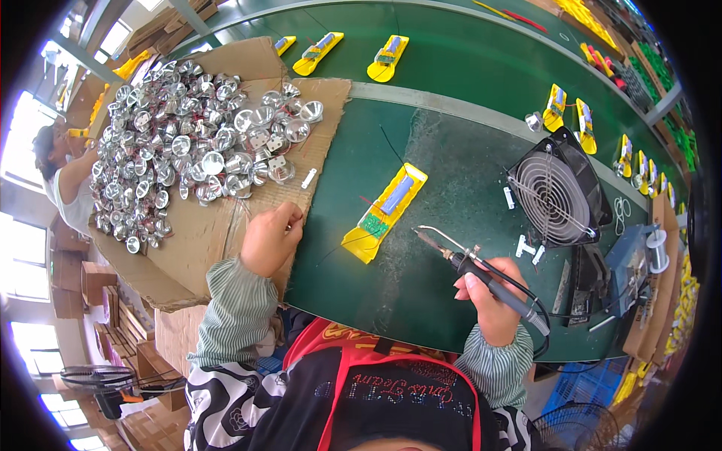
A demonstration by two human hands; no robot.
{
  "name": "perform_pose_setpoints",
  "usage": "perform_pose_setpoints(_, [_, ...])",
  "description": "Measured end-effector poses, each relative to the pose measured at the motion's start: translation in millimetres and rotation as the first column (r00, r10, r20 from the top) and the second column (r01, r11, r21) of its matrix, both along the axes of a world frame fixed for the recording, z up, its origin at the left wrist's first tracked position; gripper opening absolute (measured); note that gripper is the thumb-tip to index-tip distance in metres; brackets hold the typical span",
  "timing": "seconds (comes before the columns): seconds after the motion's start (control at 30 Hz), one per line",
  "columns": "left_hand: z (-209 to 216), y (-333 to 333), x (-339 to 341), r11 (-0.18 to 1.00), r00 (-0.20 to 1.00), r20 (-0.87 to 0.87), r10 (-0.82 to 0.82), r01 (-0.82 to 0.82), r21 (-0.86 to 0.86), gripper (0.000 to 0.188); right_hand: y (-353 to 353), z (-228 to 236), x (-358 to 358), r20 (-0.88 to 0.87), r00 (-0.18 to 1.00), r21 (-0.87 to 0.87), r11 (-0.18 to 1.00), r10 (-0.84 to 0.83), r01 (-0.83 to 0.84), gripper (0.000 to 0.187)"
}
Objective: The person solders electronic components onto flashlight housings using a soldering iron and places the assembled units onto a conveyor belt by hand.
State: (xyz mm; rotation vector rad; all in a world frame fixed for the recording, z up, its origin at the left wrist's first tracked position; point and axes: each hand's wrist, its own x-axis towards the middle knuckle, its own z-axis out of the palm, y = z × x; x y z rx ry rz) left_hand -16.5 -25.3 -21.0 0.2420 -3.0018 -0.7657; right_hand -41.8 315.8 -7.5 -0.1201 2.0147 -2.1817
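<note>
My right hand grips the soldering iron, which has a thin metal tube along its tip. The tip points left, near a yellow plastic housing lying tilted on the green work surface. Inside the housing are a blue cylindrical battery and a small green circuit board, with thin red and black wires sticking out. My left hand is closed, fingers curled together at the cardboard's right edge; whatever they may hold is too small to make out. Beside it lies a small white plastic piece.
Many silver reflector cups are heaped on cardboard at left. A black fan with a wire guard stands at right, near a solder spool. More yellow housings line the green belt behind. Another person is at far left.
</note>
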Motion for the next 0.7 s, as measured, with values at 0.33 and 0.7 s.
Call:
perform_pose_setpoints(0.33, [11.7,47.8,-15.6,0.903,0.999,-0.031,0.029,-0.013,0.429,0.011,-11.9,-0.1,-8.3,-0.071,0.989,0.03,0.991,0.129,-0.128,0.017])
perform_pose_setpoints(0.7, [-1.5,59.6,-20.9,0.944,0.924,-0.256,-0.283,0.316,0.098,0.007,-31.8,-7.7,-15.1,0.044,0.985,-0.08,0.983,0.17,-0.166,0.016])
